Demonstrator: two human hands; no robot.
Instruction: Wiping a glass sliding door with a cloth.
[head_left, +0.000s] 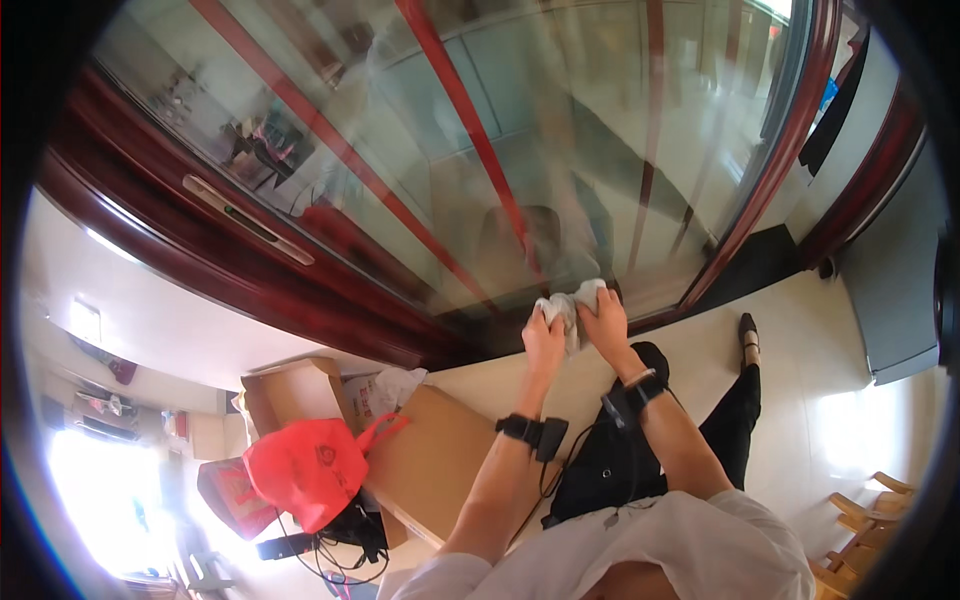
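My left hand (543, 339) grips one end of a bunched white cloth (562, 311). My right hand (604, 319) is closed on the cloth's other end, a little to the right and slightly higher in the picture. Both hands are close together in front of the lower part of a glass door panel (450, 180) with red bars and a dark red frame. Whether the cloth touches the glass cannot be told. Black bands with small devices and cables are on both wrists.
Left of my arms lie an open cardboard box (300, 394), a large cardboard piece (442, 457), a red bag (307, 469) and black cables (349, 551). A recessed handle (247, 219) sits in the door frame. Wooden furniture (862, 532) stands at the lower right, a grey cabinet (900, 285) at the right.
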